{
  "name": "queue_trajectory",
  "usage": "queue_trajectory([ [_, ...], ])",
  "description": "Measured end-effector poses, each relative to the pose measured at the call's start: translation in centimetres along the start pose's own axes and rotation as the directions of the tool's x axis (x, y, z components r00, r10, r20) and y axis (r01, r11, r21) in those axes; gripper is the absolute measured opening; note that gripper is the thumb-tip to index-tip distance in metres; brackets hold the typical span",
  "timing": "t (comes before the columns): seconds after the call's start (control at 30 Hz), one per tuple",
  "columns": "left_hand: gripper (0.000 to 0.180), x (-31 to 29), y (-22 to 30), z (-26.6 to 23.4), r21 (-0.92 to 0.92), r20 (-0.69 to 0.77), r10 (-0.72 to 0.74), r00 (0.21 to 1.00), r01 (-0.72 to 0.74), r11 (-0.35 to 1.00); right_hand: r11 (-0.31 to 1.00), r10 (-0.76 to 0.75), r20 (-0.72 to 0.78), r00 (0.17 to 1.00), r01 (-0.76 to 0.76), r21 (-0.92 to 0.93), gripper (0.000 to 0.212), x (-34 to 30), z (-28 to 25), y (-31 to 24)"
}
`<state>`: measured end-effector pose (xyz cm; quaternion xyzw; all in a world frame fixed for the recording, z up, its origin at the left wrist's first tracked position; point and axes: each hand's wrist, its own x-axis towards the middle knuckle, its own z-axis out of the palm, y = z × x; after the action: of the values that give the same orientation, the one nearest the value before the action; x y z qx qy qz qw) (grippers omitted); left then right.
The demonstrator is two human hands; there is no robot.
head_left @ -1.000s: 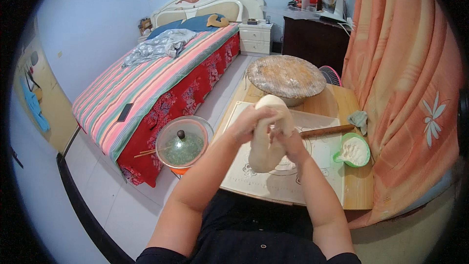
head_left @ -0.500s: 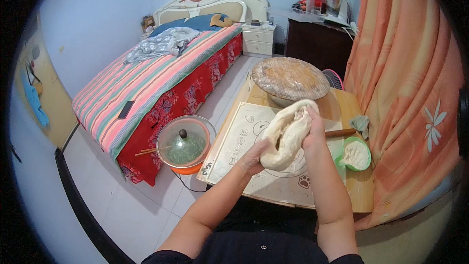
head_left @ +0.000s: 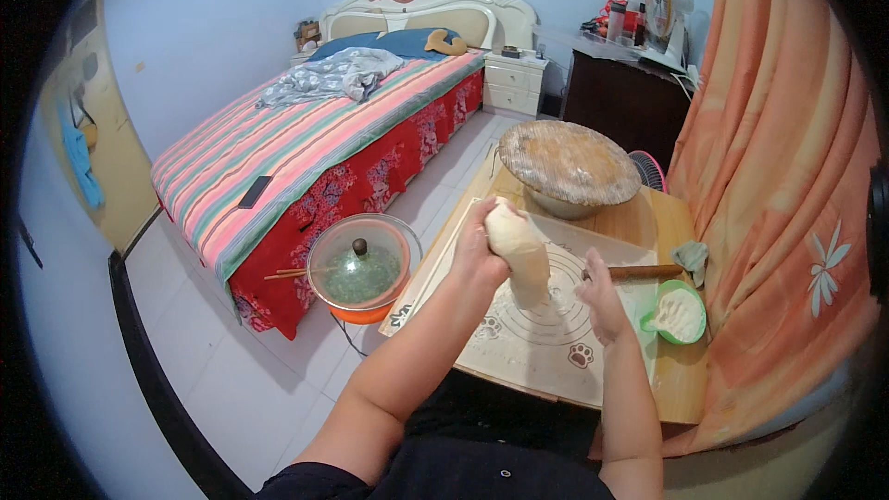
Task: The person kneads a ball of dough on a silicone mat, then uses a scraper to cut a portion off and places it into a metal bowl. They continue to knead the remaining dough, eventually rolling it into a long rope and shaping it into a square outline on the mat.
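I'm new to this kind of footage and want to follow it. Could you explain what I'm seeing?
There is no machine here: these are a person's two bare hands. The camera is worn on the head and looks down, so the forearms enter from below; its wide fisheye lens bends straight edges near the rim.

The left hand grips a lump of pale dough, raised above a printed mat. The right hand is open, apart from it.

The mat lies on a wooden table. Also there are a rolling pin, a cloth, a green bowl of white powder, and, at the back, a large bowl under a mottled cover.
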<state>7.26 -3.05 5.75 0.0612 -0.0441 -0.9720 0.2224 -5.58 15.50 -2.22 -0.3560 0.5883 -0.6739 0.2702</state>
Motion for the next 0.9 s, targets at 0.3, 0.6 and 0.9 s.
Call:
queue_trajectory([
  [0.3, 0.027, 0.6, -2.4, 2.5, 0.292, -0.193, 0.049, 0.980, 0.009, 0.956, 0.995, 0.090, 0.016, 0.996, -0.089, -0.032, 0.045, 0.6, 7.3, -1.3],
  [0.6, 0.058, -1.0, -3.3, -2.5, 0.772, 0.178, -0.267, 0.947, 0.034, 0.634, 0.650, 0.067, 0.145, 0.987, -0.153, 0.744, 0.027, 2.6, 4.0, -4.0],
  [0.9, 0.048, -2.5, -4.8, -3.4, 0.994, 0.089, -0.338, 0.937, -0.105, -0.027, 0.851, 0.263, -0.190, 0.946, -0.135, 0.507, 0.023, 6.1, 4.2, -4.3],
])
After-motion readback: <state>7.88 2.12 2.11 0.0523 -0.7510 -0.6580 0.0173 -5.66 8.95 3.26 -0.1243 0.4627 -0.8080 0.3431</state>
